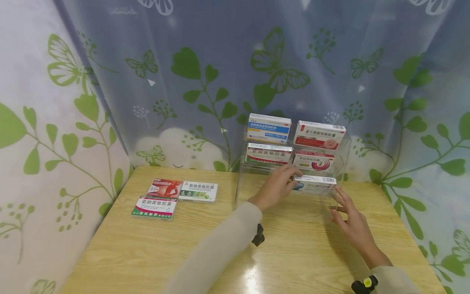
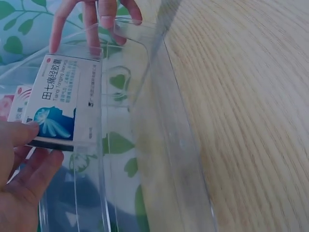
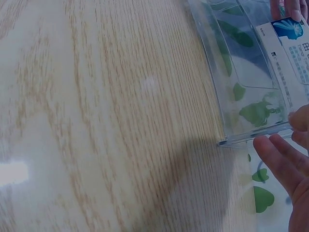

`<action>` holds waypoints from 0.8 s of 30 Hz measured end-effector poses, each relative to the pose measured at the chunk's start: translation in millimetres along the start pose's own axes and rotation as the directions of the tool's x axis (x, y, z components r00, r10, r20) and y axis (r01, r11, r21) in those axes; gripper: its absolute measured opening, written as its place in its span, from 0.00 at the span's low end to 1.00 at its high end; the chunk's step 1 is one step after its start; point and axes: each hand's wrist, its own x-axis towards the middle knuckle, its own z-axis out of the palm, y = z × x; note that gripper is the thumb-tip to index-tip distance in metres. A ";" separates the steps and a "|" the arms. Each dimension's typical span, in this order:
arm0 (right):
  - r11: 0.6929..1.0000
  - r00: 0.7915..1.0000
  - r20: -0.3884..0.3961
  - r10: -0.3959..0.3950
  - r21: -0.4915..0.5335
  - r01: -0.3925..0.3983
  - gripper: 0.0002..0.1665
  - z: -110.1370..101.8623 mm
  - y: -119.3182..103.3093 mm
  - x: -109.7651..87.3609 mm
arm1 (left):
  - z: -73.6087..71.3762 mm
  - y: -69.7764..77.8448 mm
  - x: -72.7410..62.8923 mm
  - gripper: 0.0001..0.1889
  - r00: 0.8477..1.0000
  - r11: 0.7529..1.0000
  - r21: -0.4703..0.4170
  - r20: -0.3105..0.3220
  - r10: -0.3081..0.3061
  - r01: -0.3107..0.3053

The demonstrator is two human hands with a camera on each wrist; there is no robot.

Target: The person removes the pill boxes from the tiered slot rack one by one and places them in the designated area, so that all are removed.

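Observation:
My left hand (image 1: 278,186) pinches the left end of a white medicine box (image 1: 315,185) with a blue picture. In the left wrist view the thumb lies on the front of that medicine box (image 2: 63,101) and the fingers are at its end. The box sits in the bottom tier of a clear acrylic display stand (image 1: 240,183), at the right. With fingers spread and loosely bent, my right hand (image 1: 349,220) is at the stand's right side; one fingertip touches the box's right end. In the right wrist view other fingers (image 3: 280,159) lie outside the stand's side wall.
Upper tiers hold a blue-and-white box (image 1: 269,130), a red-and-white box (image 1: 319,136), a green-striped box (image 1: 269,155) and a box with red rings (image 1: 313,162). On the wooden table (image 1: 147,253) at left lie a red box (image 1: 164,188), a green-and-white box (image 1: 198,192) and another green-striped box (image 1: 154,207). A patterned curtain (image 1: 220,81) hangs behind.

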 end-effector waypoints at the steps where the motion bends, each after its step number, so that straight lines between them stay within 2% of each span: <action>1: 1.000 1.000 -0.003 -0.007 -0.001 0.007 0.52 0.6 -0.4 0.2 | -2.9 0.1 -1.4 0.15 1.000 1.000 -0.006 -0.014 0.001 -0.001; 6: 1.000 0.999 -0.021 -0.024 -0.004 0.024 0.52 2.5 -1.4 0.1 | -21.8 -3.7 -5.4 0.15 0.997 0.998 -0.061 -0.073 0.009 -0.013; 9: 1.000 1.000 -0.015 -0.021 -0.006 0.021 0.52 2.9 -0.3 -0.1 | -37.6 -6.8 -8.3 0.16 0.996 0.996 -0.094 -0.086 -0.004 -0.004; 13: 1.000 1.000 -0.013 -0.003 -0.013 0.003 0.50 2.8 0.6 -1.0 | -61.4 -9.8 -14.5 0.16 0.993 0.995 -0.095 -0.114 -0.029 0.018; 19: 1.000 1.000 -0.011 0.006 -0.013 -0.006 0.47 3.3 -1.5 -0.7 | -99.2 -22.5 -30.2 0.15 0.988 0.996 -0.090 -0.154 -0.023 0.009; 24: 0.999 1.000 -0.013 -0.019 -0.033 0.019 0.47 3.2 -2.1 2.5 | -124.0 -40.3 -50.5 0.14 0.984 0.994 -0.106 -0.179 -0.021 0.002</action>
